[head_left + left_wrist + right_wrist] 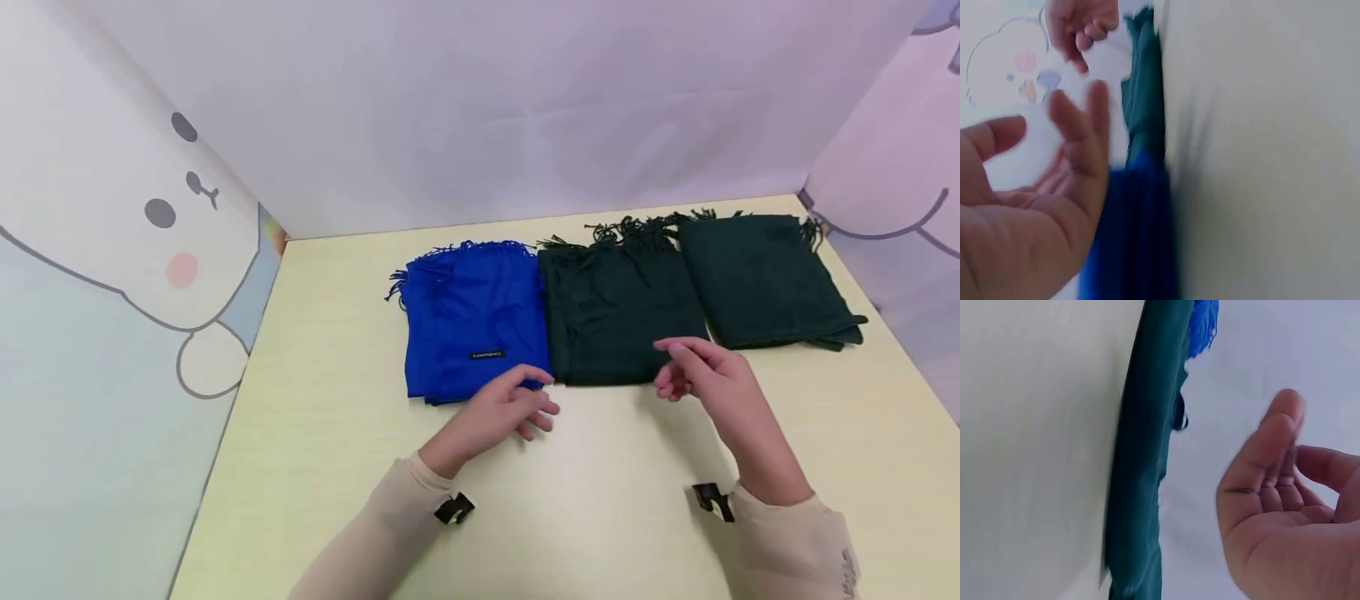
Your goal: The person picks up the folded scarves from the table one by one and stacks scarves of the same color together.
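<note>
Near the blue cloth (472, 308) and middle green cloth (622, 317); both hands (493, 412) (716, 379), relaxed

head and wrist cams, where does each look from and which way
Head: worn on the head, facing forward and down at the table, blue cloth and two dark green cloths; left hand, right hand and sleeves show.
Left wrist: on that wrist, facing past the left hand along the cloths' near edges; the right hand shows beyond.
Right wrist: on that wrist, facing past the right hand along dark green cloth; no left hand shows.
Shared: head and left wrist views both show both hands.
</note>
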Available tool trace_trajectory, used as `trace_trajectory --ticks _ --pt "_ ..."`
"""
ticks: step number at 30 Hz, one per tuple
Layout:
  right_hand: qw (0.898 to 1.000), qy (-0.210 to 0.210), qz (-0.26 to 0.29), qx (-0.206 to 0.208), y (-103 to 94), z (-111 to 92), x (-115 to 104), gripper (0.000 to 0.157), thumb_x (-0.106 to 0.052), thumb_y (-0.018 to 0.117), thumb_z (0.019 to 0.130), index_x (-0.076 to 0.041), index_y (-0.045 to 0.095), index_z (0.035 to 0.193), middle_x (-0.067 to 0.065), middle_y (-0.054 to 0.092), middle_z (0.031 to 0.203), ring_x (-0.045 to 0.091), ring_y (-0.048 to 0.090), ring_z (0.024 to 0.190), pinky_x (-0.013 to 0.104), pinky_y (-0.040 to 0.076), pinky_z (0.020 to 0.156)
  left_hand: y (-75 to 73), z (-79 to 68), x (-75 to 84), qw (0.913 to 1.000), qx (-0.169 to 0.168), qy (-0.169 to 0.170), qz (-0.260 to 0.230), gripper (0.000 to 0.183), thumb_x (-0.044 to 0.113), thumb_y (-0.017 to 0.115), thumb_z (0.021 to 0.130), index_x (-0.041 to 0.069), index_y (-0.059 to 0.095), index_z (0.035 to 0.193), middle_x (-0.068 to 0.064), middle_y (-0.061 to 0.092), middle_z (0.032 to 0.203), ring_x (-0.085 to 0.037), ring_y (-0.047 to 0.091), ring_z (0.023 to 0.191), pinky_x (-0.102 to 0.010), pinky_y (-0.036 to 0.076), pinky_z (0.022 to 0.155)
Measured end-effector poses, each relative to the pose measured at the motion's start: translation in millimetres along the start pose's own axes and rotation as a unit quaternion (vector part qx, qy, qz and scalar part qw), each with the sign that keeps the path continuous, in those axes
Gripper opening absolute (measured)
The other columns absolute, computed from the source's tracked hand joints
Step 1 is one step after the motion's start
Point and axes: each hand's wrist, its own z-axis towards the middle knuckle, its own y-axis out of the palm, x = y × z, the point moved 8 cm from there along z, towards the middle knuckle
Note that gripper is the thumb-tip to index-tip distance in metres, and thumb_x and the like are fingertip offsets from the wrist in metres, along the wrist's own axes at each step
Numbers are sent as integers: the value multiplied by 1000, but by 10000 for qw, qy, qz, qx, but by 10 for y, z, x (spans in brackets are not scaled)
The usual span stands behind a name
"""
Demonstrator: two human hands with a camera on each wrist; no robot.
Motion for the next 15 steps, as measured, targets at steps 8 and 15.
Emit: trace_trajectory --ticks 8,15 --pt "9915 1204 -328 -357 -221 -252 462 82 -47 41 105 -8 -7 159 25 62 118 22 73 86 26 59 76 305 241 -118 9822 768 -600 -1608 48 21 58 101 20 38 144 -17 53 129 -31 57 115 -44 56 88" --pt "9842 1140 1265 -479 -275 -272 560 79 -38 43 107 -18 -12 159 15 48 126 17 70 104 22 55 87 448 323 -125 9590 1105 -652 -2527 56 16 60 98 23 34 147 -18 37 137 -33 51 121 -47 52 95"
